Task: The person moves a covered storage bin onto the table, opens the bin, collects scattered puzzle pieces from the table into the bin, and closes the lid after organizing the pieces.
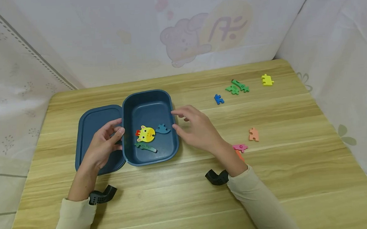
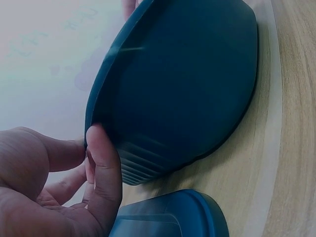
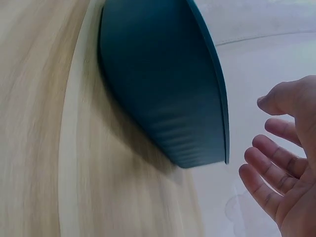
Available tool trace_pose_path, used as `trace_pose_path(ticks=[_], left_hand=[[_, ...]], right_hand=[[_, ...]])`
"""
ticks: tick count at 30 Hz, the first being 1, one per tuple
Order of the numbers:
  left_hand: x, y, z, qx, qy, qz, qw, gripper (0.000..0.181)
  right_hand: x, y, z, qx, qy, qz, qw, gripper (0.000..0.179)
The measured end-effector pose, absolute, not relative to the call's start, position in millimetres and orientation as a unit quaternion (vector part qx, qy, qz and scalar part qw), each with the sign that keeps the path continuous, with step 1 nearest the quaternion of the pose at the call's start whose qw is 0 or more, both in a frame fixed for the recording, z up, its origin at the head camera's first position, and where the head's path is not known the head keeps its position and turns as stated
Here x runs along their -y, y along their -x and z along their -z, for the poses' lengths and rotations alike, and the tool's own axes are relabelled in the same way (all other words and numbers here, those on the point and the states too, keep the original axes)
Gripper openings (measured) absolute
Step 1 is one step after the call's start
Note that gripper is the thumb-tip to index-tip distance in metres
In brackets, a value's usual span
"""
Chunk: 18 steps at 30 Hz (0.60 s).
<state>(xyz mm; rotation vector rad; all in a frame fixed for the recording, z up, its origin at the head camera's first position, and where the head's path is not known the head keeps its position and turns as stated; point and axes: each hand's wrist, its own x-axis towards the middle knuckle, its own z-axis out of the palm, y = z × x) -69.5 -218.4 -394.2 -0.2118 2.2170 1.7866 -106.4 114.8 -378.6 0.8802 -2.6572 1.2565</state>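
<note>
A dark blue plastic box (image 1: 151, 158) sits on the table, its right edge in front of my right hand. My left hand (image 1: 104, 142) pinches the box's left rim between thumb and finger, as the left wrist view shows. My right hand (image 1: 196, 127) is beside the right rim with fingers spread and nothing in them; the right wrist view shows it apart from the box wall (image 3: 158, 74). Inside the box lie a yellow giraffe-head piece (image 1: 146, 134), a blue puzzle piece (image 1: 163, 129) and a dark green puzzle piece (image 1: 146, 147).
The box's matching lid (image 1: 87, 132) lies left of it, partly behind my left hand. To the right are green puzzle pieces (image 1: 240, 85), a blue piece (image 1: 218, 99), a yellow piece (image 1: 266, 79), a peach piece (image 1: 253, 134) and a pink piece (image 1: 241, 147). My right forearm partly hides an orange piece (image 1: 239, 155).
</note>
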Motion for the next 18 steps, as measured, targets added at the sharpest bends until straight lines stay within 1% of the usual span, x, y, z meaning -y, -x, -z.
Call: trace_pose_path(ticks=[10,18], left_hand=[[215,72,393,-0.774,0.07,-0.613,0.143,0.063],[217,69,394,-0.776,0.075,-0.61,0.142,0.062]], right_hand=[[-145,101,381,0.89,-0.247,-0.382,0.034,0.041],[-159,95,387,0.887,-0.259,-0.376,0.061,0.038]])
